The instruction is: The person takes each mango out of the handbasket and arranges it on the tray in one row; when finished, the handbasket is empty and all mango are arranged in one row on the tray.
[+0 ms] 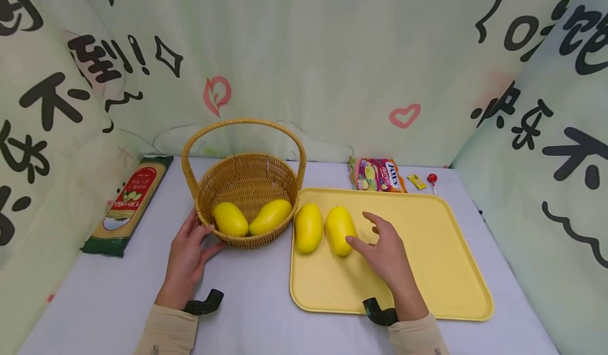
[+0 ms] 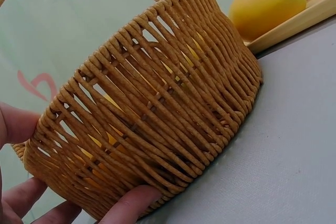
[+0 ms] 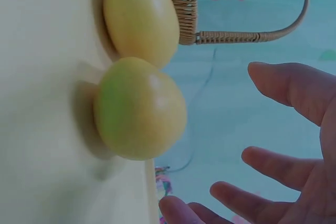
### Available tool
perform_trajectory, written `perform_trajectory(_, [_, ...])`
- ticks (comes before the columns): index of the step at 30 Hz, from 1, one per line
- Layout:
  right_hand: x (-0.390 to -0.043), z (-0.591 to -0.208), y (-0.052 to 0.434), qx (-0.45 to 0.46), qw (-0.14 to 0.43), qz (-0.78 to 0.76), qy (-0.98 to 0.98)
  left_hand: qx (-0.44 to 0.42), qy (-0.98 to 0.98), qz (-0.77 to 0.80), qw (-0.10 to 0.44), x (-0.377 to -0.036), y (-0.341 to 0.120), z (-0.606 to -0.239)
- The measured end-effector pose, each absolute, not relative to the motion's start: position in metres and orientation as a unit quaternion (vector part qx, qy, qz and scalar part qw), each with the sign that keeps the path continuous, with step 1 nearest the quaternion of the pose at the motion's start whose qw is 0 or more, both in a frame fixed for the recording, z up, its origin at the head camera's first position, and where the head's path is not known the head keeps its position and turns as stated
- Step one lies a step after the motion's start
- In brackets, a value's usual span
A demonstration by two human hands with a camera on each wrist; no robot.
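– What's around the right hand (image 1: 383,255), and what's in its way?
– It's spread wide and stops short of the near mango (image 1: 338,228), which lies on the tray (image 1: 446,260) just left of the thumb. The next mango (image 1: 307,228) sits right beside that one, blocking the side towards the basket (image 1: 247,173). The left hand (image 1: 187,252) grips the basket's side; a third mango (image 1: 230,219) and a fourth mango (image 1: 271,217) lie inside, just right of its fingers. Ahead of the right hand are a sweets bag (image 1: 377,175), a wrapped sweet (image 1: 417,181) and a lollipop (image 1: 432,178); left of the left hand lies a long packet (image 1: 130,204)
– Which way does the near mango point?
– Lengthwise away from the person, far end leaning slightly left
– Any writing?
– The bag seems to say FOX'S; the packet, upside down, something like Olivoilà. Black Chinese characters mark the curtain (image 1: 309,80) around both hands
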State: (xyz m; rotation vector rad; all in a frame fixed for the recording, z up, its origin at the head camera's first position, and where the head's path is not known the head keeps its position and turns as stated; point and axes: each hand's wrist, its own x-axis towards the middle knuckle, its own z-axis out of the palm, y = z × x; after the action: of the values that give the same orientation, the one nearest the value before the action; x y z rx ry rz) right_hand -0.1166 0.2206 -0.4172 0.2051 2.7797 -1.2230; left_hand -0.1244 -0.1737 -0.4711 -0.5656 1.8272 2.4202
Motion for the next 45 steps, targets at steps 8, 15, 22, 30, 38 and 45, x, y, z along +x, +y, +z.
perform_trajectory(8, [-0.102, -0.375, 0.204, -0.01, -0.034, -0.385, 0.922, -0.185, 0.596, 0.781, 0.028, -0.122, -0.174, -0.472])
perform_trajectory(15, [-0.112, -0.333, 0.169, -0.111, -0.046, -0.37, 0.921, -0.177, 0.589, 0.788, 0.02, -0.124, -0.174, -0.473])
perform_trajectory(22, [-0.15, -0.317, 0.131, -0.173, 0.036, -0.312, 0.934, -0.175, 0.59, 0.788, 0.025, -0.125, -0.173, -0.474])
perform_trajectory(30, [-0.193, -0.317, 0.086, -0.211, 0.157, -0.263, 0.928, -0.176, 0.588, 0.789, 0.025, -0.125, -0.175, -0.475])
perform_trajectory(38, [-0.223, -0.321, 0.055, -0.199, 0.224, -0.218, 0.929, -0.171, 0.587, 0.791, 0.025, -0.125, -0.177, -0.473])
perform_trajectory(45, [-0.239, -0.331, 0.04, -0.163, 0.29, -0.176, 0.926, -0.168, 0.58, 0.797, 0.026, -0.125, -0.176, -0.473])
